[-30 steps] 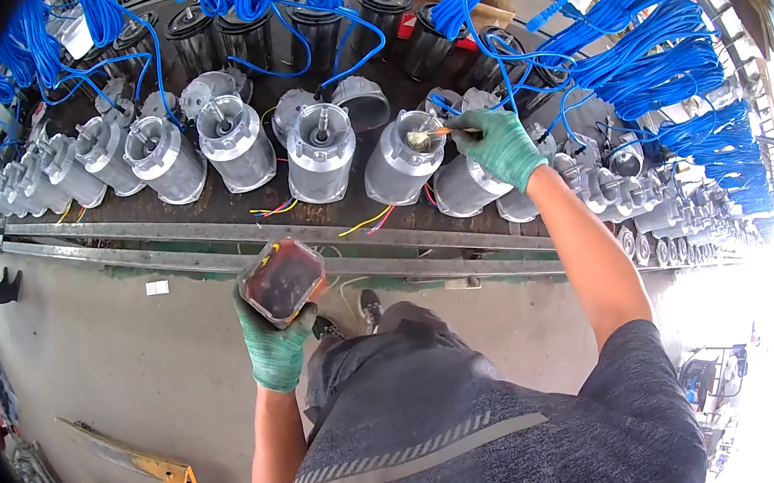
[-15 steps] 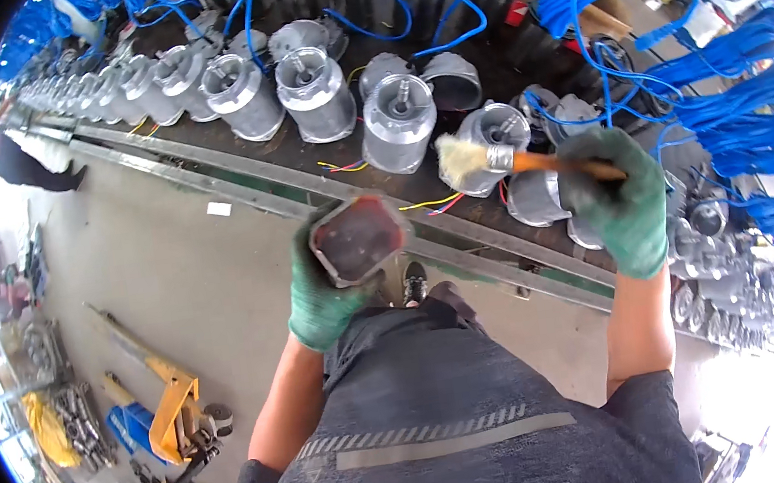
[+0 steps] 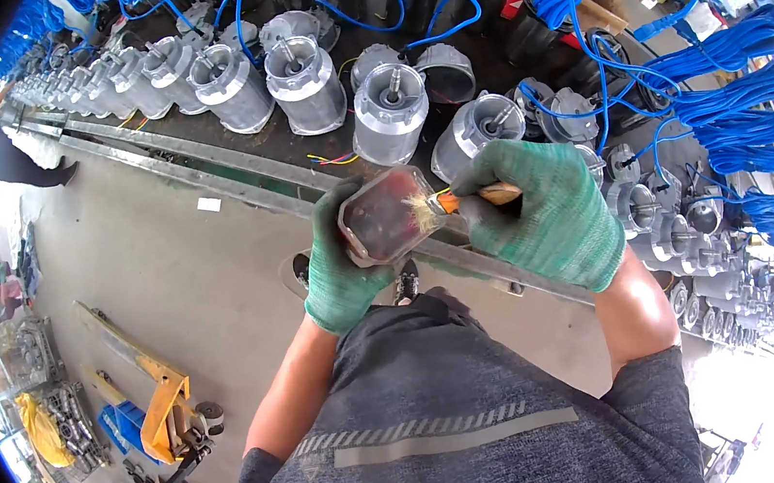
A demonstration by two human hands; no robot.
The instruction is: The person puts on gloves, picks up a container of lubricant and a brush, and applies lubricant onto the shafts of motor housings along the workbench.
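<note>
The right hand (image 3: 544,211) has its grip closed on the brush (image 3: 446,202), which has left the motor housings (image 3: 391,122) for the right side of the container (image 3: 389,257), so no housing is being brushed now. The left hand (image 3: 342,272) wraps the container, some fingers hidden, its dark contents (image 3: 382,221) hard to make out. Beyond it runs the bench (image 3: 299,153).

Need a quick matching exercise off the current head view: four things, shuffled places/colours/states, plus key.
Things:
1. Brush
2. Container
3. Cable bundles
4. Small flat rectangle

Places, colours, states:
A. White, lying on the floor
B. Held in the green-gloved left hand
C. Blue, gathered in long loops
D. Held in the green-gloved right hand, bristles at the container

Pairs: 1-D, 2-B, 3-C, 4-A
</note>
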